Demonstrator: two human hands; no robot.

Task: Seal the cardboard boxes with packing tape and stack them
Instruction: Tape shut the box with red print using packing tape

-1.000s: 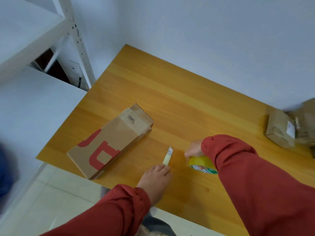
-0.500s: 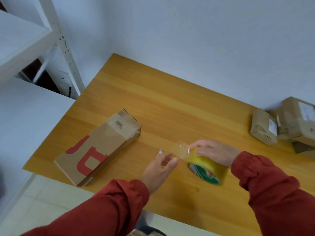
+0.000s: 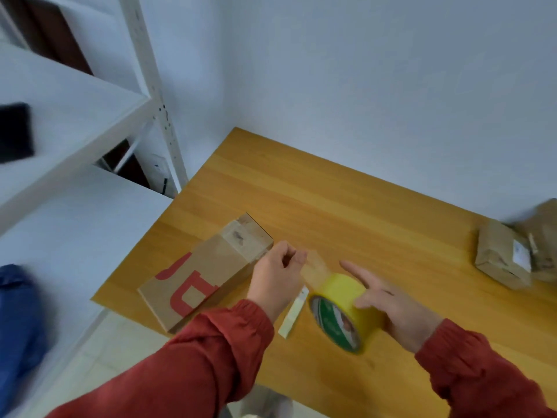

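- Pinching the loose end of the clear tape strip [image 3: 315, 265] between the thumb and curled fingers of the left hand [image 3: 277, 282], just off the right side of the long cardboard box [image 3: 205, 276].
- Gripping the yellow tape roll [image 3: 340, 306] with the right hand [image 3: 391, 309], pressing the thumb on the outer face and stretching the index finger forward over the top.
- Tilting the roll so as to be showing its green-printed side to the camera; contact between roll and worktop [image 3: 361, 206]: cannot tell.
- Holding the two hands apart, with the strip spanning the gap from the left fingertips to the roll.
- Lying flat near the left near corner of the worktop: the long cardboard box, showing large red markings on its top face and pointing its paler far end toward the wall.
- Resting on the worktop between the two wrists, beneath the strip: a pale narrow tool [image 3: 294, 315], too blurred for naming.
- Sitting well apart, at the right edge of the worktop: a small labelled box [image 3: 501, 257], touching a blurred brown parcel [image 3: 542, 236] behind it.
- Standing left of the worktop: white metal shelving [image 3: 75, 116], carrying a dark flat object [image 3: 15, 132].
- Showing at the lower left: a blurred blue shape [image 3: 18, 327].
- Covering both forearms: red sleeves [image 3: 211, 366].
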